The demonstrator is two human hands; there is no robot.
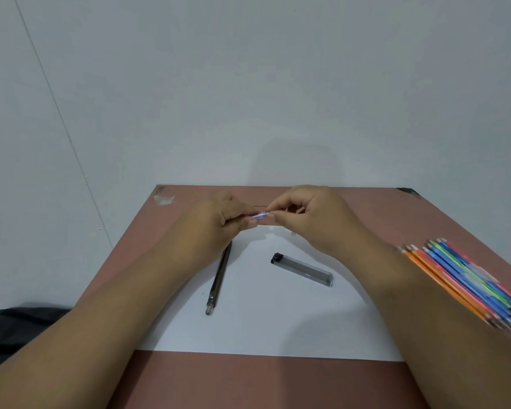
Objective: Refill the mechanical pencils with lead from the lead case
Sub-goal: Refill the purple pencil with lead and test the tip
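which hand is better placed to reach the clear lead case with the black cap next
Right. The right hand is nearer the clear lead case, only pinching at the pencil end, while the left hand grips the purple pencil.

Purple pencil (pixel 258 216) held mid-air, black pencil (pixel 218 281) & clear lead case (pixel 303 269) on paper

The matt reddish-brown wooden-looking table (pixel 189 379) bore a smooth white paper sheet (pixel 263 326). The clear glossy plastic lead case (pixel 303 269) had a black cap; the dark slender pencil (pixel 218 281) looked shiny.
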